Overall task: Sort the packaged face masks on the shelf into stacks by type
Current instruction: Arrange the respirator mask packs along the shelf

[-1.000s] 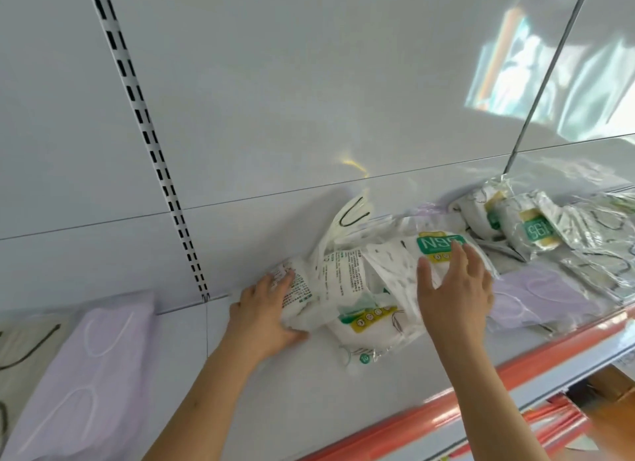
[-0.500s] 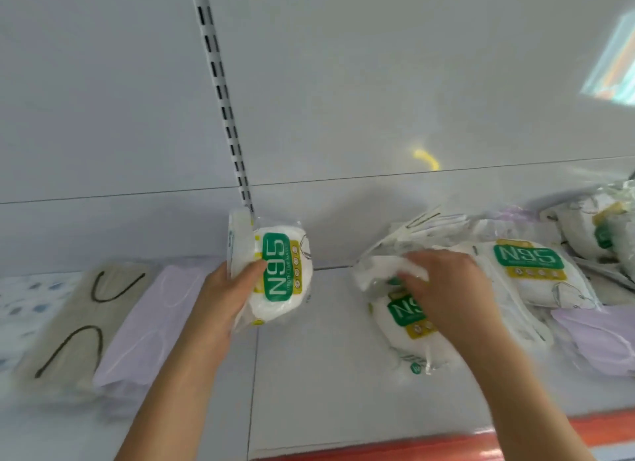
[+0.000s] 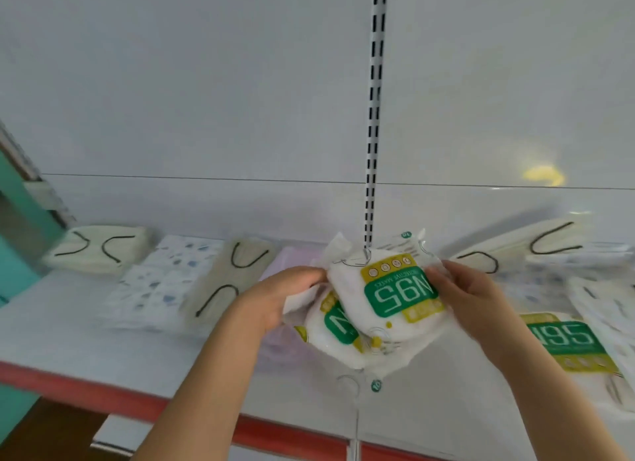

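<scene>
Two white N95 mask packs with green and yellow labels are held together above the white shelf [image 3: 103, 350]. The top N95 pack [image 3: 395, 292] lies over the lower N95 pack [image 3: 335, 330]. My left hand [image 3: 275, 299] grips their left edge, and my right hand [image 3: 470, 299] grips the top pack's right edge. A third N95 pack [image 3: 567, 343] lies on the shelf to the right. Sorted on the left are beige masks with black loops [image 3: 99, 251], a blue-patterned pack [image 3: 161, 282], another beige pack [image 3: 230, 282] and a lilac pack [image 3: 288, 261] partly hidden by my left hand.
More beige and clear-wrapped masks [image 3: 536, 247] are piled at the back right. A slotted upright [image 3: 374, 117] runs down the white back panel. The shelf's red front strip [image 3: 103, 392] crosses the bottom, with a teal wall [image 3: 13, 254] at the far left.
The view has swung left. My right hand has lifted a second N95 pack from the pile and brought it onto the pack in my left hand; both hands now hold the pair.
</scene>
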A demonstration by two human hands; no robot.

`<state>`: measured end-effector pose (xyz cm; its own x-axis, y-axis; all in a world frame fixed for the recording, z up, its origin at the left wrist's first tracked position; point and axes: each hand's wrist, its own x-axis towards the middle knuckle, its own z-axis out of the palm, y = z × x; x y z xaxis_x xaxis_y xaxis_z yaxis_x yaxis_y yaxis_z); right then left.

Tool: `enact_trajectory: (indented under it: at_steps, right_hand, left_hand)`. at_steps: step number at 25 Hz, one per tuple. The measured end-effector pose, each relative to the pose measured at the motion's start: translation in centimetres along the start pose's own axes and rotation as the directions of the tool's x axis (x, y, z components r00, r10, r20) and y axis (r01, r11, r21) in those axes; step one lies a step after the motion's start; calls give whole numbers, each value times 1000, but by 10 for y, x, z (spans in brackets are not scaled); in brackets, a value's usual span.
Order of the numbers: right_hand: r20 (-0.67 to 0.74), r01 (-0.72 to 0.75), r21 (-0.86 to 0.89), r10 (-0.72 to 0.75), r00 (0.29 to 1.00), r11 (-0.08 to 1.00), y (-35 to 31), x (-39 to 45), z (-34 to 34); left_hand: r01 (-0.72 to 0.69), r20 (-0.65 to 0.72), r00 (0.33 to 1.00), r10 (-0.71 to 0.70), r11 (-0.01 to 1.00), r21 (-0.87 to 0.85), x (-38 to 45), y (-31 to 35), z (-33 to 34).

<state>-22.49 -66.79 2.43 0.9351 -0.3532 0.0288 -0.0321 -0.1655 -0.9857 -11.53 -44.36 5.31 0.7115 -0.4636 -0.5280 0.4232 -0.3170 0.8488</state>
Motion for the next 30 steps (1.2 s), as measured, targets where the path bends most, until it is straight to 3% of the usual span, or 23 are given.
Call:
enact_trajectory:
  at_steps: [2,5,8,10,11,12,13,14,15,16,17,19,20,21,22,24,25,26,27,28,30]
  right_hand:
    - [66,12,63,-16,998,998,2,0,1]
    - [171,-87,226,48,984,970,-7,-5,1]
    - [52,-201,288,195,980,936,3,-3,10]
    - [-123,-227,302,274,954,926,17,7,18]
    - [-214,-224,286,290,933,932,24,15,20]
    - [-286,-215,232,278,917,949,30,23,24]
    - [-338,-221,133,254,906,966,32,30,28]
    - [-364,-239,8,225,904,971,34,34,34]
    - [-369,-262,-107,206,906,959,35,35,40]
    - [-360,-275,-194,192,913,942,35,33,46]
    - [-322,-275,-267,183,929,924,34,29,51]
    - [-200,-185,-361,118,973,914,26,16,56]
    - [-161,-139,-393,81,984,909,24,9,53]
    - [-187,-108,-440,27,982,892,23,0,43]
    - [-259,-94,-533,-56,964,841,22,-9,27]
    - [-303,-155,-822,-190,934,547,24,-30,-15]
    - [-307,-232,-888,-135,942,398,26,-40,-35]
    - [-341,-310,-893,-40,939,325,29,-51,-52]
    - [-394,-378,-860,24,919,343,30,-57,-63]
    - [-458,-421,-801,17,889,426,31,-59,-68]
    - [-631,-389,-612,-129,765,689,25,-60,-64]
  left_hand:
    - [35,67,997,-37,999,21,9,7,-11]
    - [29,186,982,-34,999,29,25,24,-17]
    - [-19,237,971,-8,994,111,31,46,-2]
    - [-72,88,994,71,997,4,36,53,3]
    - [-183,-86,980,180,983,-18,43,51,2]
    - [-337,-303,889,344,938,78,48,45,-1]
    - [-450,-446,716,537,844,293,51,34,-3]
    - [-507,-426,568,704,707,493,47,22,1]
    - [-542,-273,529,804,568,619,42,7,10]
    - [-537,-58,590,805,445,716,39,-7,20]
    - [-491,122,686,717,332,805,39,-21,29]
    - [-317,224,804,550,78,945,47,-38,37]
    - [-258,210,828,520,20,966,49,-38,36]
    - [-256,209,834,511,23,966,52,-35,36]
    - [-315,241,799,552,42,948,51,-33,37]
    - [-537,326,635,701,97,838,40,-31,48]
    - [-645,344,547,763,123,754,34,-33,58]
    - [-721,348,489,800,145,678,29,-34,69]
    - [-767,333,487,807,213,606,24,-38,79]
    - [-786,312,535,785,329,523,16,-38,90]
    - [-711,315,704,637,630,312,0,-38,110]
